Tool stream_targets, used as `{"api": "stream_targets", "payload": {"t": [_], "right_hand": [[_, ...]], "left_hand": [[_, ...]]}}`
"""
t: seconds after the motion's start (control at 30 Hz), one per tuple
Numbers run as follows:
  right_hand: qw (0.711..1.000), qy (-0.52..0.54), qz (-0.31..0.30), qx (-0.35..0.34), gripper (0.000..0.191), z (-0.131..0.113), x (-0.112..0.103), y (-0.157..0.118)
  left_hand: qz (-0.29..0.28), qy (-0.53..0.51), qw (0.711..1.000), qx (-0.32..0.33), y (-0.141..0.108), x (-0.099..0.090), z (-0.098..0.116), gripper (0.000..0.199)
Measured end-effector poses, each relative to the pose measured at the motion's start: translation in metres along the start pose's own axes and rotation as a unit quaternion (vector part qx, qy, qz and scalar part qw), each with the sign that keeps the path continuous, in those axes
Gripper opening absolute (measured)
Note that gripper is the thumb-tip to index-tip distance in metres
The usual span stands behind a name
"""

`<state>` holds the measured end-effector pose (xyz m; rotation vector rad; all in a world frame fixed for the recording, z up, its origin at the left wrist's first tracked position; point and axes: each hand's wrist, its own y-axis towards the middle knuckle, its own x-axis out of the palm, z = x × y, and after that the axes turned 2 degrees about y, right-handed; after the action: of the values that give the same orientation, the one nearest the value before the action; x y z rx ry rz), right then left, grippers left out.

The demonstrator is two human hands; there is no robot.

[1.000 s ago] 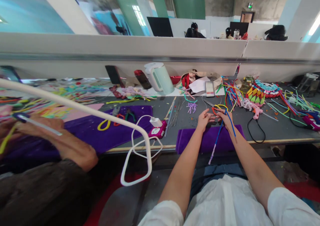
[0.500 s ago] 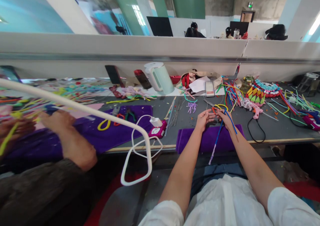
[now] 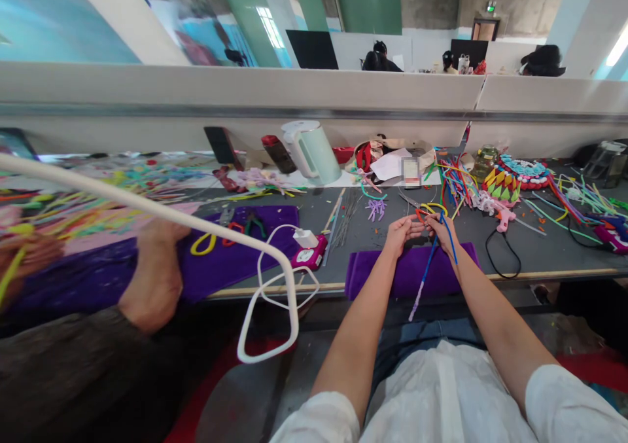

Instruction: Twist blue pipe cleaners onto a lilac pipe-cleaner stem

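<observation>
My right hand (image 3: 443, 231) is closed around blue pipe cleaners (image 3: 431, 257), whose ends hang down toward my lap. One end carries a pale lilac tip (image 3: 417, 302). Close beside it, my left hand (image 3: 401, 232) has its fingers bent together and pointing at the right fingertips; what they pinch is too small to make out. Just beyond the fingers lie scissors with yellow handles (image 3: 434, 208), and an orange loop (image 3: 420, 214) shows between the hands. Under my wrists is a folded purple cloth (image 3: 366, 276) at the table edge.
A white lamp arm (image 3: 196, 219) crosses the left side. A co-worker's arm (image 3: 156, 273) rests over another purple cloth (image 3: 235, 266). A kettle (image 3: 321, 155), a pink glue gun (image 3: 504, 219) with its cable, a magenta power strip (image 3: 310, 254) and bundles of pipe cleaners (image 3: 458, 181) crowd the table.
The free blue end by my right wrist has swung slightly left and down. My hands stay nearly in place. At left, the co-worker's near hand has moved right and forward.
</observation>
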<state>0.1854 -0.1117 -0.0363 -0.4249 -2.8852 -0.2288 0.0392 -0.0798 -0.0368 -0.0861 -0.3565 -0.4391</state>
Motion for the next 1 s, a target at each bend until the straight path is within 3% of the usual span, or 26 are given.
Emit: {"api": "stream_targets", "payload": {"t": [1.0], "right_hand": [[0.997, 0.078, -0.020, 0.008, 0.026, 0.0023, -0.0002, -0.0002]], "left_hand": [[-0.001, -0.028, 1.000, -0.004, -0.0015, 0.0039, 0.0026, 0.035]]}}
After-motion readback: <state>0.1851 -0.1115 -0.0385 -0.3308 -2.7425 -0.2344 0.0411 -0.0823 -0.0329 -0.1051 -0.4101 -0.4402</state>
